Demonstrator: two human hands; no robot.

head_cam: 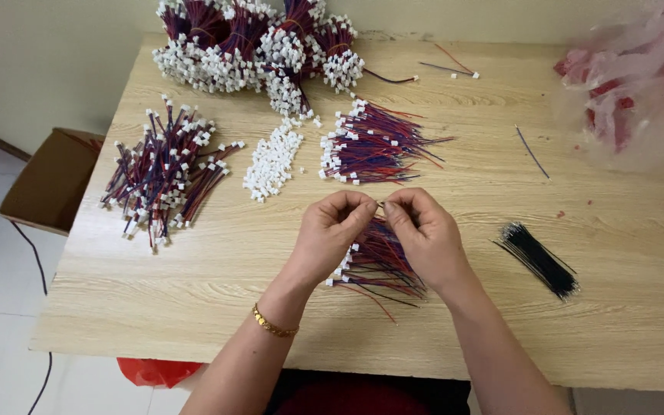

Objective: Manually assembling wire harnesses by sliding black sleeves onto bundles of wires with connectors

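My left hand point(332, 230) and my right hand point(422, 230) meet above the middle of the wooden table point(193, 292), fingertips pinched together on a small wire piece point(379, 204) held between them. Beneath my hands lies a loose pile of red and blue wires with white connectors point(378, 265). A gold bracelet sits on my left wrist. Just beyond my fingers lies another bunch of red and blue wires point(370, 146), and a small heap of loose white connectors point(272, 161) lies to its left.
A pile of finished connector wires point(164, 173) lies at the left, with tied bundles point(251, 42) at the back. A bundle of black ties point(538, 260) lies at the right, a plastic bag point(639, 84) at the far right corner. A cardboard box point(47, 180) stands on the floor at the left.
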